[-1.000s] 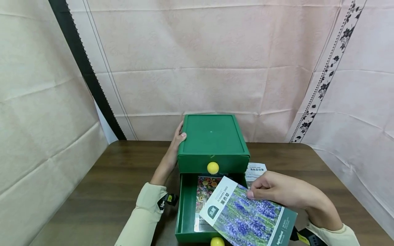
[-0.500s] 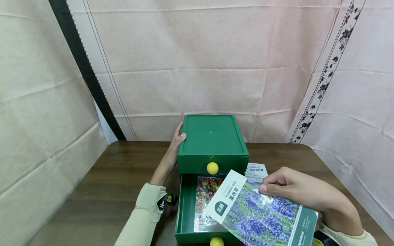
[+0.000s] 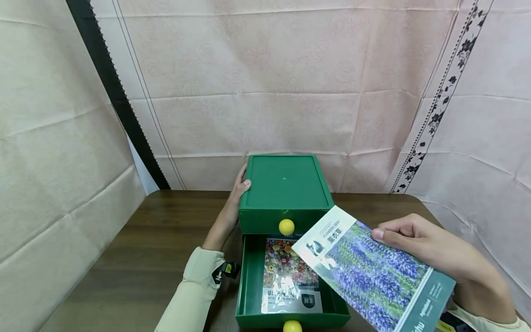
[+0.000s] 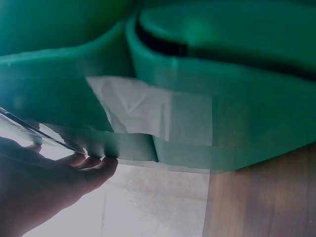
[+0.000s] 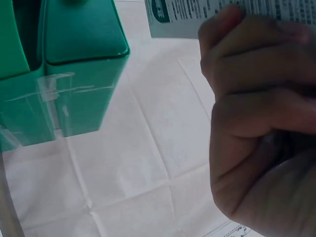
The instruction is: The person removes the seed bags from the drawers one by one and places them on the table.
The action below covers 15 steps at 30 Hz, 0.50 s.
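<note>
Lavender seed packet point(image 3: 375, 272) is off the table, tilted, held at about 4 o'clock from the green drawer box point(image 3: 285, 184); its white top corner overhangs the right front of the open lower drawer point(image 3: 249, 281), the teal bottom edge runs toward the frame's lower right; right hand point(image 3: 435, 253) grips it, thumb on the printed face near the upper edge, fingers curled under the back; right wrist view shows the same curl, fingers wrapped round the packet's edge point(image 5: 217, 15) with small print visible.

Left hand point(image 3: 238, 186) rests against the box's left side at about 9 o'clock, thumb hooked on the top rim, fingers round the far side; the left wrist view shows fingers point(image 4: 94, 163) straight and flat along the green wall, not curled round anything; so: pressing, not clamping.

Lower drawer is pulled out toward the person, 6 o'clock from the box; second packet point(image 3: 290, 276) with mixed flowers lies flat on the drawer floor, glare over its lower part; yellow knob point(image 3: 286, 227) on the shut upper drawer, another yellow knob point(image 3: 292, 326) on the open drawer's front at the frame's bottom edge.

Box stands on a dark wooden table point(image 3: 157, 240), at 12 o'clock near the back edge; pale pink cloth point(image 3: 265, 92) hangs behind and on both sides; clear tape point(image 5: 54, 94) on the box's side wall in the right wrist view.
</note>
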Each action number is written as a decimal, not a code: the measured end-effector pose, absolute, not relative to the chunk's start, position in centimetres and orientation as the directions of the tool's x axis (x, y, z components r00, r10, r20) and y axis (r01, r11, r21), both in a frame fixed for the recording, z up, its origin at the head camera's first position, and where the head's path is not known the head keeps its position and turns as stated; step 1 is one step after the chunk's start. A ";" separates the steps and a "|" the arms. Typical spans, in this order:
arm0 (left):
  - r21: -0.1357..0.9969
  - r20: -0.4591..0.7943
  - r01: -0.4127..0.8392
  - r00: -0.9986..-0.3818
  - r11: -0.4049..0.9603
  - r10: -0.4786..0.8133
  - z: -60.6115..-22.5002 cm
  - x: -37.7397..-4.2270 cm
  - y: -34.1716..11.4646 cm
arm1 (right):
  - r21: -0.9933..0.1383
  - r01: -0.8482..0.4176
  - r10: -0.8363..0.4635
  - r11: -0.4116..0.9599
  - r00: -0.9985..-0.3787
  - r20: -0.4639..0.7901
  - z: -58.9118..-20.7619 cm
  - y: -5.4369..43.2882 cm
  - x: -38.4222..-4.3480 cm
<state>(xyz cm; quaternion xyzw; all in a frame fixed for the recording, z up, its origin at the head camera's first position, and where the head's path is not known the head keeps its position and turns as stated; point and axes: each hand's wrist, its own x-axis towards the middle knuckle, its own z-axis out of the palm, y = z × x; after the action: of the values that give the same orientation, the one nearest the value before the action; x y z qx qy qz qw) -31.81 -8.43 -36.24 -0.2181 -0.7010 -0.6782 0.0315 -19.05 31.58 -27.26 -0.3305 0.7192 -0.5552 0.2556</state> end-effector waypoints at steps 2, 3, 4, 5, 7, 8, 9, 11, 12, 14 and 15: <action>0.937 0.339 0.348 -0.904 -0.010 0.260 -36.3 -31.8 -8.4 | -0.962 -0.199 -0.737 0.185 -0.676 -0.002 -27.1 31.9 -19.0; 0.938 0.337 0.347 -0.905 -0.009 0.259 -36.3 -31.8 -8.4 | -0.959 -0.201 -0.721 0.200 -0.693 -0.005 -27.0 32.0 -19.0; 0.938 0.337 0.347 -0.906 -0.007 0.258 -36.3 -31.8 -8.4 | -0.958 -0.195 -0.706 0.212 -0.708 -0.012 -26.9 32.1 -19.0; 0.938 0.336 0.347 -0.906 -0.004 0.257 -36.3 -31.8 -8.4 | -0.955 -0.193 -0.690 0.225 -0.723 -0.016 -26.9 32.2 -18.9; 0.938 0.333 0.345 -0.907 0.002 0.256 -36.3 -31.7 -8.4 | -0.951 -0.199 -0.667 0.237 -0.745 -0.010 -26.8 32.3 -19.0; 0.939 0.333 0.345 -0.907 0.003 0.256 -36.3 -31.7 -8.4 | -0.951 -0.196 -0.655 0.239 -0.755 -0.009 -26.8 32.4 -19.0; 0.939 0.332 0.345 -0.908 0.005 0.256 -36.2 -31.6 -8.5 | -0.951 -0.194 -0.647 0.239 -0.763 -0.007 -26.8 32.4 -19.1; 0.939 0.330 0.343 -0.909 0.008 0.256 -36.2 -31.6 -8.4 | -0.951 -0.186 -0.622 0.247 -0.783 -0.009 -26.8 32.6 -19.1; 0.940 0.328 0.341 -0.909 0.009 0.257 -36.2 -31.6 -8.4 | -0.950 -0.178 -0.607 0.257 -0.794 -0.016 -26.8 32.8 -19.2; 0.940 0.327 0.340 -0.909 0.008 0.259 -36.2 -31.6 -8.4 | -0.946 -0.164 -0.573 0.281 -0.819 -0.028 -26.8 33.0 -19.2; 0.940 0.326 0.340 -0.909 0.008 0.259 -36.2 -31.6 -8.4 | -0.939 -0.167 -0.552 0.300 -0.833 -0.028 -26.8 33.1 -19.2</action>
<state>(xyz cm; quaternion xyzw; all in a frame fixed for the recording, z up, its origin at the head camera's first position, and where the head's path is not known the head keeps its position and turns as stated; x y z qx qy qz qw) -31.56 -8.38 -36.15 -0.2111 -0.7092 -0.6720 0.0302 -19.23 33.08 -26.85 -0.2286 0.7868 -0.5456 0.1762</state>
